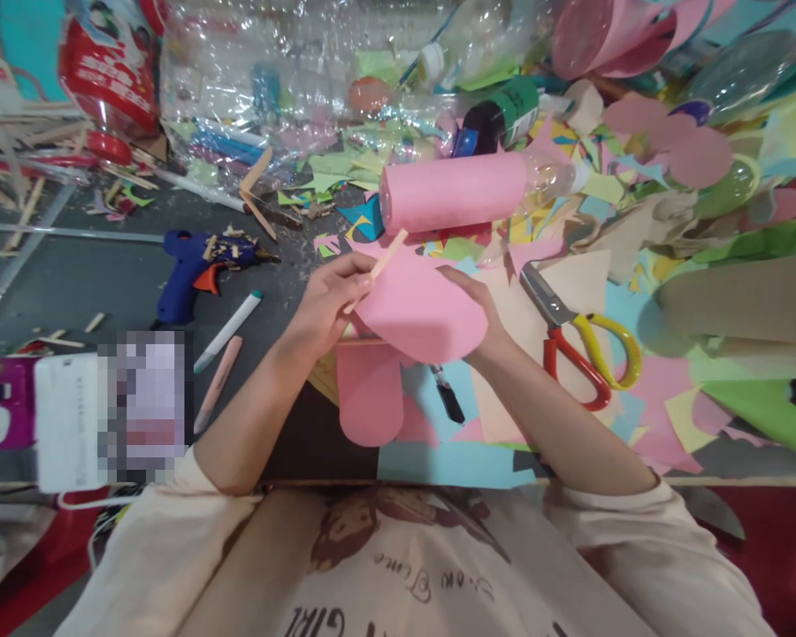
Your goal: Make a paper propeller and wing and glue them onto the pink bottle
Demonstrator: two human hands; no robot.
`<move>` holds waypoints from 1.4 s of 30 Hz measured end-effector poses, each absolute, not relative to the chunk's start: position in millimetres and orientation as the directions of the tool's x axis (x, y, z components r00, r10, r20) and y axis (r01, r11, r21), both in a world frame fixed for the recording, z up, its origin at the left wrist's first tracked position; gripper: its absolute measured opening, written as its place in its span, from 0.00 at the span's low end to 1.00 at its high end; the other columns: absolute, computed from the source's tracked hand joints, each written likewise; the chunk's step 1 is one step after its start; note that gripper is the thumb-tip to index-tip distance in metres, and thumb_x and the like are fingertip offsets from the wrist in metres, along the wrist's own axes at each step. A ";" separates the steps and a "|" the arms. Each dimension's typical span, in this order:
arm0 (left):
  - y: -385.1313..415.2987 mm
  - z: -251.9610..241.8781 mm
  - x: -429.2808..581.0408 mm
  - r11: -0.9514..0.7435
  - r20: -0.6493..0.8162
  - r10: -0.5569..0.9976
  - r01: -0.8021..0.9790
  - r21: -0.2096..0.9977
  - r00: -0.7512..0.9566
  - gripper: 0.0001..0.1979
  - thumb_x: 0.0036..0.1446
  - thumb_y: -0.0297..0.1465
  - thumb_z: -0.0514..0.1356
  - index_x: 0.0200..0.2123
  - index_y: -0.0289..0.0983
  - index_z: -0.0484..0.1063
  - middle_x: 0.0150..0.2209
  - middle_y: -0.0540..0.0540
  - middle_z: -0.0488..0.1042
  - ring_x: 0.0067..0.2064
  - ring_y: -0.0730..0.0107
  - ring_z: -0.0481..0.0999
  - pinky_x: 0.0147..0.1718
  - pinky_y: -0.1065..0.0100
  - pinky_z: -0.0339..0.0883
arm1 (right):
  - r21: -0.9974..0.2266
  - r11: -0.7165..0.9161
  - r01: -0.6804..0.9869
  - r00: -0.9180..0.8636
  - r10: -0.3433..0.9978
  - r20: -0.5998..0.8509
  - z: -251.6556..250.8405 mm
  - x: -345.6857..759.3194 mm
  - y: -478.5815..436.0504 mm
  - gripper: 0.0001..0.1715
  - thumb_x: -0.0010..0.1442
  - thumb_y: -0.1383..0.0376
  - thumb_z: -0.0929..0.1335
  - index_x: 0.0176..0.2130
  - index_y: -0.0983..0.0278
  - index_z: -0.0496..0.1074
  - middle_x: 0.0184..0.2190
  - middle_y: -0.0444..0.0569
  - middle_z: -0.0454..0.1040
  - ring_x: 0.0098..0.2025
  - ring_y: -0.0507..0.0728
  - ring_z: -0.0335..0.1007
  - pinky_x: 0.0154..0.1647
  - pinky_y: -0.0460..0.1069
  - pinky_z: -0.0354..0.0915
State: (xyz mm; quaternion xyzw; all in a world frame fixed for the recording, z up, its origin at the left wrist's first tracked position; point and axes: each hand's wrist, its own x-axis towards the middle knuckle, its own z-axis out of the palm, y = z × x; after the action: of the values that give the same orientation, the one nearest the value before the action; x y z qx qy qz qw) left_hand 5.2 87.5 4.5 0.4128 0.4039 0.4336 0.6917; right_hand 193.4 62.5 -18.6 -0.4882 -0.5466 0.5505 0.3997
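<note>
My left hand (pixel 328 301) pinches a thin wooden stick (pixel 379 265) that slants up to the right against a curved piece of pink paper (pixel 419 310). My right hand (pixel 481 310) is closed on the right side of that pink paper, fingers curled behind it. Both hands hover just above the table's near middle. Below them lies another rounded pink paper piece (pixel 370 394). Behind the hands, a plastic bottle wrapped in pink paper (pixel 455 190) lies on its side.
A blue glue gun (pixel 195 270) and two markers (pixel 229 329) lie left of my hands. Red-and-yellow scissors (pixel 580 341) rest to the right. Coloured paper scraps (pixel 677 416), clear plastic bottles (pixel 271 62) and wooden sticks (pixel 33 190) crowd the table's back and sides.
</note>
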 end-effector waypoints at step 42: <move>76.3 12.0 8.0 0.137 -0.172 0.959 0.162 0.977 0.225 0.14 0.44 0.40 0.70 0.31 0.37 0.79 0.28 0.49 0.78 0.29 0.74 0.74 0.27 0.73 0.68 | -0.998 0.035 -0.048 -0.076 0.996 0.038 -12.6 188.3 59.1 0.18 0.51 0.50 0.76 0.30 0.61 0.75 0.24 0.40 0.73 0.25 0.48 0.65 0.25 0.46 0.62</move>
State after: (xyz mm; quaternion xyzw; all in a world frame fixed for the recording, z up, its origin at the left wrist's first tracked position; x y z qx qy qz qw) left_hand 8.0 76.3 12.0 0.5505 0.5089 0.3583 0.5564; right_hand 188.3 59.1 -12.6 -0.4593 -0.5161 0.5214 0.5009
